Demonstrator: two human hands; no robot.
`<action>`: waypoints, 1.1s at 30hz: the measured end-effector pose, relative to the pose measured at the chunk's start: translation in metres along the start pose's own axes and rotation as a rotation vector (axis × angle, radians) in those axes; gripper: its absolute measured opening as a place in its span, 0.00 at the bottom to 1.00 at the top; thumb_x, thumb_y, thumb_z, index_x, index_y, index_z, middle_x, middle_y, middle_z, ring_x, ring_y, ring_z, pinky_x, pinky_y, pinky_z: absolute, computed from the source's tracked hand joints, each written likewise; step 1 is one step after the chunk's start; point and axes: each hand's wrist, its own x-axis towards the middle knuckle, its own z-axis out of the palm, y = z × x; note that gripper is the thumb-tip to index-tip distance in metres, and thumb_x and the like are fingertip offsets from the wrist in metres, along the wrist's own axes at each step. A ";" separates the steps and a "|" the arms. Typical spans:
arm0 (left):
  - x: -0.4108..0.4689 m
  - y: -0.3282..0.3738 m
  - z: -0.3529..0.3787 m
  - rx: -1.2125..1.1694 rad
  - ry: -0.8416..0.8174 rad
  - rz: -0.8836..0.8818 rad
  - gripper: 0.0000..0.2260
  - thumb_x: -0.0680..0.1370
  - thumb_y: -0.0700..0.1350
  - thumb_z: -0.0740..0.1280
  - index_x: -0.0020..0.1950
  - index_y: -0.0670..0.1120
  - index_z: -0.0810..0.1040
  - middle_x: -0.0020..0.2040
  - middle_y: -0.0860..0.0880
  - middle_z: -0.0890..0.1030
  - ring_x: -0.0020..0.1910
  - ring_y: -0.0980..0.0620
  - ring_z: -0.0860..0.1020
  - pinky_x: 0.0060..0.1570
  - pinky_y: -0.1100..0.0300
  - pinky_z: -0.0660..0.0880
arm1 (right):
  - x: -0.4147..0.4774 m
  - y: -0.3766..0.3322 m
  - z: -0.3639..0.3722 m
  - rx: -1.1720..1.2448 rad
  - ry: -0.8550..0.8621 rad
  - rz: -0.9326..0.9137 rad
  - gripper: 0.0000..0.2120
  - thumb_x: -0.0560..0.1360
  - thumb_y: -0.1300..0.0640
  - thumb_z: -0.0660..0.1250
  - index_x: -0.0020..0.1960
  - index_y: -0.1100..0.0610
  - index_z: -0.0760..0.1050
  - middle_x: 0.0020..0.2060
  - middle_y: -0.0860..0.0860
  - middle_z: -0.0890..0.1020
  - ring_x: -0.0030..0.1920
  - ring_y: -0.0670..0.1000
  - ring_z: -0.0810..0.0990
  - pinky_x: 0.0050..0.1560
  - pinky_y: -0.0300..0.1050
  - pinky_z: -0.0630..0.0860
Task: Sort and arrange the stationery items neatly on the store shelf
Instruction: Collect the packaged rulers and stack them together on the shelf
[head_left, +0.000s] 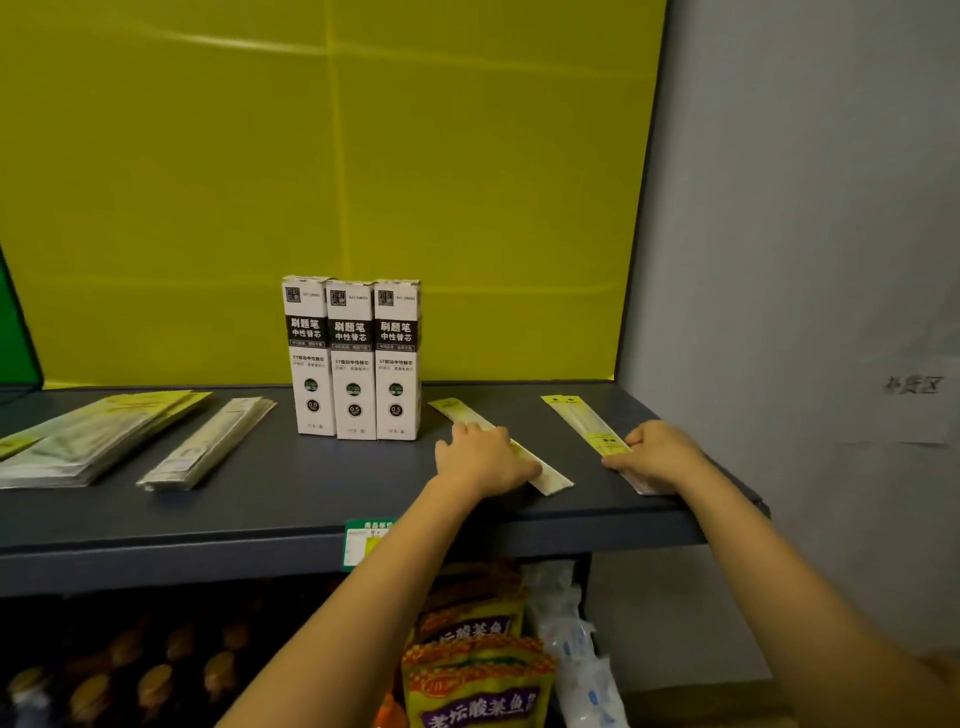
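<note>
Three white pen-refill boxes (353, 358) stand upright side by side at the back of the dark shelf (291, 493). To their right lie two long narrow packets with yellow tops. My left hand (483, 457) lies over the middle of the left packet (551, 478), fingers curled round it. My right hand (657, 454) pinches the near end of the right packet (576, 415), close to the shelf's front right corner. Both packets lie flat and slant from back left to front right.
On the shelf's left lie a stack of flat packets (93, 441) and a narrower stack (208, 441). A green price tag (363, 540) hangs on the shelf's front edge. Snack bags (478, 675) fill the lower shelf. A grey wall (779, 260) bounds the right side.
</note>
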 end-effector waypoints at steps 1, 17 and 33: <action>0.002 0.003 0.000 -0.027 0.006 -0.007 0.27 0.74 0.59 0.62 0.68 0.45 0.67 0.70 0.39 0.66 0.70 0.41 0.60 0.65 0.46 0.61 | 0.002 0.000 -0.001 0.007 -0.020 0.001 0.20 0.69 0.46 0.71 0.52 0.60 0.78 0.49 0.57 0.81 0.48 0.56 0.78 0.39 0.44 0.70; 0.024 0.037 0.010 -0.357 -0.044 -0.207 0.31 0.70 0.54 0.71 0.67 0.41 0.65 0.66 0.43 0.71 0.66 0.42 0.68 0.62 0.51 0.66 | 0.000 -0.010 -0.017 0.027 -0.148 -0.003 0.25 0.69 0.53 0.71 0.59 0.65 0.70 0.46 0.57 0.73 0.44 0.54 0.73 0.33 0.41 0.66; 0.029 0.033 0.011 -0.289 -0.060 -0.154 0.22 0.75 0.52 0.64 0.64 0.43 0.68 0.63 0.43 0.75 0.61 0.43 0.73 0.61 0.52 0.70 | 0.005 0.002 -0.002 -0.114 -0.052 -0.054 0.21 0.75 0.47 0.63 0.61 0.60 0.71 0.58 0.58 0.78 0.55 0.57 0.77 0.42 0.43 0.68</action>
